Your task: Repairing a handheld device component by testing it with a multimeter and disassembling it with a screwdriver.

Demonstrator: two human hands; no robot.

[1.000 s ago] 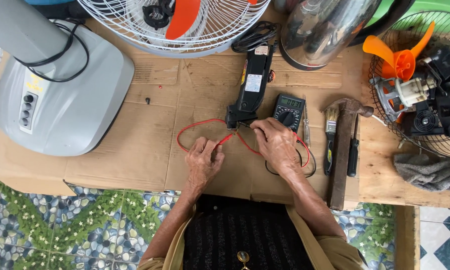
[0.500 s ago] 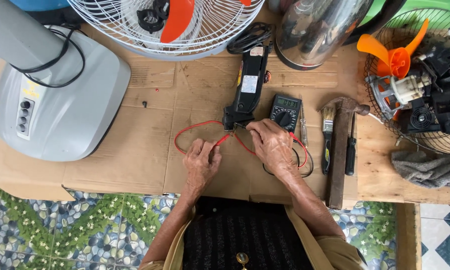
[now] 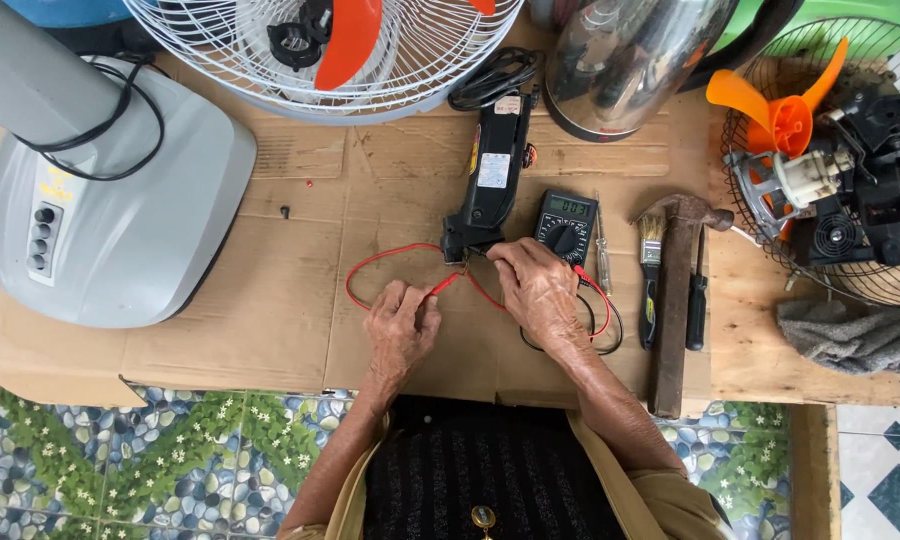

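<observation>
- While a cardboard sheet (image 3: 270,300) covers the bench, a red probe (image 3: 442,289) is pinched in the left hand (image 3: 400,325), its tip aimed toward 2 o'clock.
- The right hand (image 3: 535,290) is curled narrowly over the lower end of a black device (image 3: 488,180); what it grips cannot be told.
- A multimeter (image 3: 566,224) is found at 1 o'clock of that hand, just beside it.
- A hammer (image 3: 675,300) lies at 3 o'clock, with a brush (image 3: 650,280) alongside.
- A grey fan base (image 3: 120,220) sits far at 9 o'clock.

Right hand (image 3: 538,290) covers whatever it grips; probe tip under its fingers not visible. Black lead (image 3: 600,330) vanishes beneath that palm. Multimeter (image 3: 566,222) just beyond the knuckles: readout too small. Fan guard (image 3: 320,50), far above left hand (image 3: 402,325), cut by top edge.
</observation>
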